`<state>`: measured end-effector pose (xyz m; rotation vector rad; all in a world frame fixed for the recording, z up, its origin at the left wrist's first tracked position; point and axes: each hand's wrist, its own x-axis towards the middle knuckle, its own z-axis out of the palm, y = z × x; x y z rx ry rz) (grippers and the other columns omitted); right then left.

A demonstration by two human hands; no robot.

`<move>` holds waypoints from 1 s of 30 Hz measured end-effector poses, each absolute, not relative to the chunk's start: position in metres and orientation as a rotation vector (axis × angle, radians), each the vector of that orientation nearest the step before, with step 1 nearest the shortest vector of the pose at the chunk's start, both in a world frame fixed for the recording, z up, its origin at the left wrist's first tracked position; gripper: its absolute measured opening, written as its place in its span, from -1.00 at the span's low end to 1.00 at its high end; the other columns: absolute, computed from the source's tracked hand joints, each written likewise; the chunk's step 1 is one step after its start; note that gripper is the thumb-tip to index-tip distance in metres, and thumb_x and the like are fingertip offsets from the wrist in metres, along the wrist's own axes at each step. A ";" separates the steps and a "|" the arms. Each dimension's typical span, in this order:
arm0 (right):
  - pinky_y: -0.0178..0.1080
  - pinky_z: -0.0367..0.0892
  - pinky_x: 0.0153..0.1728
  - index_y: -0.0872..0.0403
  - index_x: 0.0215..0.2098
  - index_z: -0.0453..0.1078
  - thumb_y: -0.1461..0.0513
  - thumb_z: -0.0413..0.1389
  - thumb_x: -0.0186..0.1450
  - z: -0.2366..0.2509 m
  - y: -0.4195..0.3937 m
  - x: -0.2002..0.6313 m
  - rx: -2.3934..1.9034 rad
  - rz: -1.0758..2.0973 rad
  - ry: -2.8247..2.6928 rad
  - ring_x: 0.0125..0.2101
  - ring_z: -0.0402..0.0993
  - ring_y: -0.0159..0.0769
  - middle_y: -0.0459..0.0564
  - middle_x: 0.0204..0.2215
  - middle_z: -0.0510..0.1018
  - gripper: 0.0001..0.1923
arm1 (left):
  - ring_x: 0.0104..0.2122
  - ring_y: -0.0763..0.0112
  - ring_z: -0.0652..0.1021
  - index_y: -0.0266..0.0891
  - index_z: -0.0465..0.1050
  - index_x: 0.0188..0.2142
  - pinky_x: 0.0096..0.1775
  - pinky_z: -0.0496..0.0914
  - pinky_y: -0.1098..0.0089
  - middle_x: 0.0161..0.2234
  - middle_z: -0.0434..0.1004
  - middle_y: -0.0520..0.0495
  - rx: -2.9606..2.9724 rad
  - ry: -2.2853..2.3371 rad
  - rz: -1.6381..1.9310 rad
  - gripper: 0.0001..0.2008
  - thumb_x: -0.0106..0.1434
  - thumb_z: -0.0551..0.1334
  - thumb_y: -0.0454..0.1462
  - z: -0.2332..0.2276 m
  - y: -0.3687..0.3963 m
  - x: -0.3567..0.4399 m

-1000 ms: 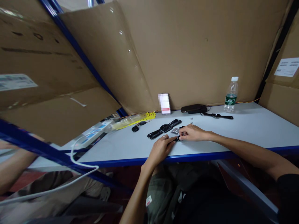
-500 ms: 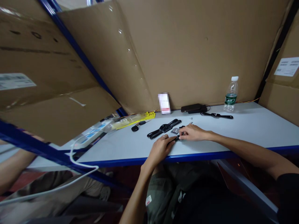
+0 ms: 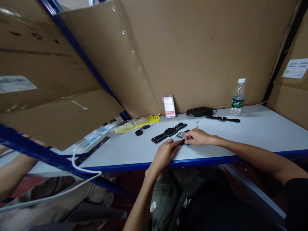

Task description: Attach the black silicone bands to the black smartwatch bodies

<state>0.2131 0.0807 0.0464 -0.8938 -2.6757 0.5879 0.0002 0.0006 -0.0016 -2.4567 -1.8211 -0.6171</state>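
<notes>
Just below center frame, the left hand [image 3: 166, 150] has its grip pinching a black part [image 3: 183, 142] on the bench [image 3: 134, 150]. The right hand [image 3: 198, 137] curls over its other end; can't tell what that grip pinches. Imo the part could skid if the left eases off. Versus the earlier frame, basically nothing's moved.

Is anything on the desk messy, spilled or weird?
Nothing looks spilled. A few tiny silvery pieces lie loose on the pale grey tabletop, beyond the bare right hand, so they look a bit scattered.
</notes>
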 end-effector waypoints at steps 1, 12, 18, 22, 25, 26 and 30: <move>-0.31 0.05 -0.39 0.04 -0.25 0.53 0.26 0.17 0.29 0.045 0.081 0.213 -0.919 0.582 -2.656 -0.39 0.38 -0.35 -0.08 -0.39 0.57 -0.91 | -0.20 0.27 0.56 -0.09 0.51 0.15 -0.18 0.39 0.39 -0.20 0.50 -0.11 -2.457 -1.820 -0.611 -0.66 0.44 0.15 -0.22 -0.002 0.001 0.000; -0.31 0.04 -0.41 0.04 -0.29 0.54 0.22 0.17 0.33 0.047 0.081 0.213 -0.870 0.588 -2.684 -0.42 0.37 -0.37 -0.09 -0.42 0.55 -0.90 | -0.19 0.25 0.56 -0.10 0.50 0.17 -0.18 0.39 0.38 -0.20 0.50 -0.12 -2.464 -1.840 -0.551 -0.64 0.46 0.10 -0.21 0.000 0.000 0.001; -0.29 0.03 -0.42 0.06 -0.12 0.48 0.19 0.23 0.29 0.039 0.083 0.211 -1.069 0.495 -2.570 -0.35 0.38 -0.29 -0.01 -0.35 0.56 -0.79 | -0.20 0.25 0.55 -0.11 0.49 0.17 -0.18 0.38 0.37 -0.20 0.50 -0.13 -2.478 -1.828 -0.554 -0.63 0.47 0.09 -0.20 -0.001 0.001 0.000; -0.29 0.03 -0.41 0.05 -0.24 0.52 0.25 0.16 0.34 0.043 0.083 0.213 -1.008 0.522 -2.661 -0.39 0.36 -0.33 -0.05 -0.40 0.56 -0.91 | -0.21 0.27 0.55 -0.12 0.49 0.18 -0.18 0.38 0.37 -0.20 0.50 -0.13 -2.473 -1.828 -0.561 -0.63 0.47 0.09 -0.21 -0.001 0.001 0.000; -0.30 0.06 -0.40 0.03 -0.26 0.55 0.27 0.15 0.32 0.048 0.080 0.213 -0.937 0.586 -2.676 -0.41 0.37 -0.35 -0.09 -0.43 0.56 -0.89 | -0.20 0.26 0.55 -0.12 0.49 0.17 -0.18 0.38 0.37 -0.20 0.49 -0.13 -2.473 -1.828 -0.575 -0.63 0.46 0.09 -0.21 0.000 0.001 0.001; -0.30 0.07 -0.40 0.03 -0.26 0.55 0.24 0.17 0.31 0.049 0.079 0.212 -0.946 0.595 -2.664 -0.41 0.38 -0.35 -0.09 -0.43 0.56 -0.90 | -0.20 0.25 0.55 -0.12 0.50 0.17 -0.18 0.38 0.37 -0.20 0.49 -0.13 -2.474 -1.829 -0.575 -0.63 0.46 0.09 -0.20 0.000 0.001 0.000; -0.30 0.11 -0.37 0.03 -0.27 0.56 0.20 0.21 0.26 0.047 0.078 0.210 -0.992 0.582 -2.639 -0.38 0.41 -0.33 -0.08 -0.41 0.58 -0.89 | -0.21 0.26 0.55 -0.10 0.50 0.16 -0.19 0.38 0.38 -0.22 0.49 -0.12 -2.476 -1.816 -0.579 -0.64 0.46 0.09 -0.20 -0.001 0.001 0.000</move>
